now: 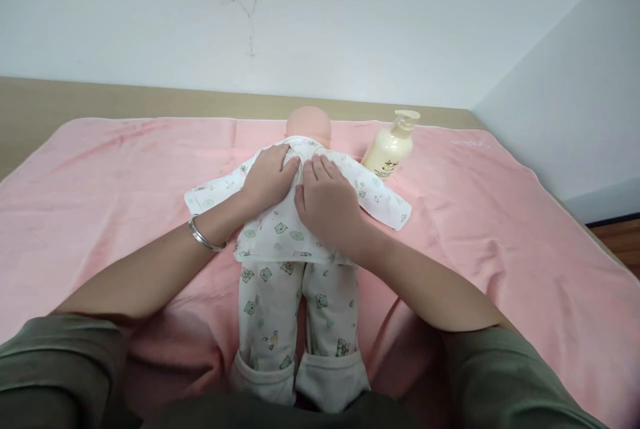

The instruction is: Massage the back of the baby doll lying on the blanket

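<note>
A baby doll (309, 124) lies on the pink blanket, its bald head at the far end and its face hidden. It wears a white printed top (280, 232) and matching trousers (273, 312) with turned-up cuffs. My left hand (270, 176) rests on the upper left of the top, fingers curving over the shoulder, thumb pointing inward. Flat on the upper right of the top lies my right hand (330, 202), its fingers stretched out toward the collar. Neither hand grips anything. The doll's own hands are hidden in the sleeves.
A cream pump bottle (390, 149) stands tilted-looking beyond the doll's right sleeve. The pink blanket (125, 216) covers most of the wooden surface (150, 97), which meets a white wall (325, 22) behind. Another wall (575, 82) rises at the right.
</note>
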Action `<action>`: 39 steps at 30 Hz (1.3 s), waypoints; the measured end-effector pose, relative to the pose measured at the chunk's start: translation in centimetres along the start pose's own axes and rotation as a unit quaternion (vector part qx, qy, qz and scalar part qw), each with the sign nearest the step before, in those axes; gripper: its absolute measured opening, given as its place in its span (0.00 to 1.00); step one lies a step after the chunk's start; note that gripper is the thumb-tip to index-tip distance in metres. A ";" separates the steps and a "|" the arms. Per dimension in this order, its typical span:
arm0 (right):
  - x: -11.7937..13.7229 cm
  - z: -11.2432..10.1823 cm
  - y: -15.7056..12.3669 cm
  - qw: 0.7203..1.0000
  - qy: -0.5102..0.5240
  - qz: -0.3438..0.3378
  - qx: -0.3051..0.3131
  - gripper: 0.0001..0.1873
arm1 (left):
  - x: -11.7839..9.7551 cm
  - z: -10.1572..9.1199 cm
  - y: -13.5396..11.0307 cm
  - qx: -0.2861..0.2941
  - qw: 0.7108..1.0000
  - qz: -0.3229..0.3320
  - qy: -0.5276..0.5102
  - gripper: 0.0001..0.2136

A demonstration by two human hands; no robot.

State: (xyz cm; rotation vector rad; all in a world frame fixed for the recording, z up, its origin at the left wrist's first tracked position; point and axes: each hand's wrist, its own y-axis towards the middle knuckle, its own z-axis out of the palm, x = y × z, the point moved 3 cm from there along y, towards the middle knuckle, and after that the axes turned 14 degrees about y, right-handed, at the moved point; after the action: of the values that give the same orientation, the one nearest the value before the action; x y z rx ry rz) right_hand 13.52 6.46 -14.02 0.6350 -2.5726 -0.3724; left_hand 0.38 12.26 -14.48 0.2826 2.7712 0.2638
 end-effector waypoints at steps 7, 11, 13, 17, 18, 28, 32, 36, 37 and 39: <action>-4.1 0.0 3.3 0.990 0.103 0.092 0.031 0.35 | 0.2 1.1 -0.4 -0.035 0.999 0.014 0.008 0.25; -5.3 0.3 4.0 0.988 0.111 0.105 0.010 0.32 | 0.2 1.3 -0.5 -0.027 0.999 0.014 0.009 0.27; -5.2 0.5 3.8 0.989 0.105 0.105 0.002 0.30 | 0.3 1.4 -0.5 -0.032 0.999 0.011 0.009 0.28; -4.8 0.3 3.5 0.990 0.091 0.103 0.006 0.30 | 0.4 1.5 -0.3 -0.037 0.999 0.011 0.005 0.27; -4.8 0.2 3.5 0.991 0.086 0.098 0.014 0.31 | 0.4 1.5 -0.3 -0.036 0.999 0.011 0.004 0.27; -5.3 -0.9 4.1 0.994 0.055 0.027 0.088 0.33 | -2.7 -1.1 -2.8 0.005 0.996 0.043 0.077 0.21; -3.1 -1.2 2.8 0.997 0.002 0.044 0.069 0.26 | -2.6 -1.7 -2.5 0.036 0.996 0.048 0.073 0.17; -0.4 -1.4 0.8 0.997 -0.056 0.035 0.048 0.25 | -0.9 -1.1 -0.6 0.054 0.998 0.020 0.041 0.16; -0.1 -1.5 0.6 0.997 -0.056 0.032 0.051 0.24 | -0.6 -0.9 -0.3 0.050 0.998 0.013 0.035 0.16; -0.2 -1.6 0.8 0.997 -0.039 0.036 0.057 0.22 | -0.4 -0.7 0.0 0.040 0.999 0.005 0.035 0.17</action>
State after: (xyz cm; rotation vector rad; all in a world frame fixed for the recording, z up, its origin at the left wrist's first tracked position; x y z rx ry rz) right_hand 14.17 7.00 -12.44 0.5760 -2.6995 -0.2316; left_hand 0.49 12.08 -13.74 0.3122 2.8540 0.1676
